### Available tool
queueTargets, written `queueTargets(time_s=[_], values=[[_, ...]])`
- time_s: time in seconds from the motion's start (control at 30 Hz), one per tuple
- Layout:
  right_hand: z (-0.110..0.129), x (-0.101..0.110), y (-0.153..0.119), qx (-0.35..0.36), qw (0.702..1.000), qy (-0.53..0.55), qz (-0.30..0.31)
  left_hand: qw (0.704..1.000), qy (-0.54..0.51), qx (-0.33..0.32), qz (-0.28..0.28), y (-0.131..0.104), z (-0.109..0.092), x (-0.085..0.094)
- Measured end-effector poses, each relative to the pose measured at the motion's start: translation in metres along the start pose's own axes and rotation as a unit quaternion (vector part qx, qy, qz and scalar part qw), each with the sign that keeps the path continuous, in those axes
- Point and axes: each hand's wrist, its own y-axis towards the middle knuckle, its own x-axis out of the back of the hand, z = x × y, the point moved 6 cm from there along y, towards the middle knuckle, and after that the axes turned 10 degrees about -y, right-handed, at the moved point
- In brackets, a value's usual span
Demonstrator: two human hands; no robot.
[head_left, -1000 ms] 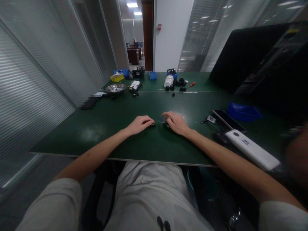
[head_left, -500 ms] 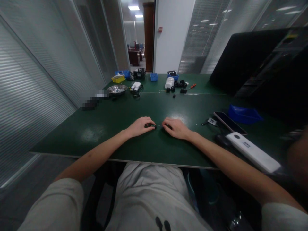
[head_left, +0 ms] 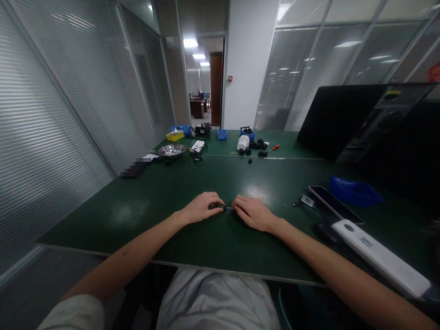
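Near the middle of the green table [head_left: 206, 243], my left hand [head_left: 202, 207] is closed around a small black object [head_left: 217, 206], whose end points right. My right hand [head_left: 253, 212] rests just across from it, fingers pressed together on a thin metal shaft [head_left: 230, 208] that spans the short gap between the hands. Whatever else the right fingers cover is hidden. Both forearms lie over the table's front edge.
On the right are a blue tray [head_left: 355, 190], a phone [head_left: 335, 204], a white power bank-like device [head_left: 381, 256] and a dark monitor [head_left: 340, 121]. Farther back stand a metal bowl [head_left: 172, 151], a small blue basket [head_left: 222, 134], a white device [head_left: 243, 143] and a red screwdriver [head_left: 275, 147].
The view has tilted up, so the table and hands appear lower. Less of the dark object at my right fingers shows. Both hands keep nearly the same place on the table.
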Motion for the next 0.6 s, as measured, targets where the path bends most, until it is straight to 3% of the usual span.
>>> queueTargets(time_s=[0.3, 0.6], values=[[0.0009, -0.0039, 0.0027, -0.023, 0.999, -0.038, 0.001, 1.0, -0.006, -0.005, 0.003, -0.0003, -0.0027, -0.0009], [-0.0006, -0.0037, 0.0024, -0.04, 0.998, -0.044, 0.001, 0.997, -0.078, 0.016, 0.002, -0.0003, -0.0007, -0.0011]])
